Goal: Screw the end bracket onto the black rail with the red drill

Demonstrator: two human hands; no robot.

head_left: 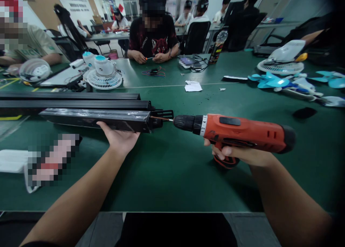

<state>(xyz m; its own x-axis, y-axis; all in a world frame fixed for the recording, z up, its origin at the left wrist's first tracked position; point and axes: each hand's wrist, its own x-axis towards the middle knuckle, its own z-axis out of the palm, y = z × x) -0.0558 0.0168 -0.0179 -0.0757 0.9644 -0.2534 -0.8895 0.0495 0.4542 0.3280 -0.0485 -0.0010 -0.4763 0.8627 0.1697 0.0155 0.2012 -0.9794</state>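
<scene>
A red and black cordless drill lies level in my right hand, whose fingers wrap round its handle. Its long thin bit points left and meets the end of a long black bar, beside a slotted black end piece. The exact contact point of the tip is too small to make out. Beneath and along the near side of that bar, my left hand supports it, the thumb against its side and the other fingers hidden underneath.
Two more black bars lie just behind. A pixelated phone-like object and a white item are at left. Fan parts stand farther back; blue fan blades lie right. Across the green table a person handles a small tool.
</scene>
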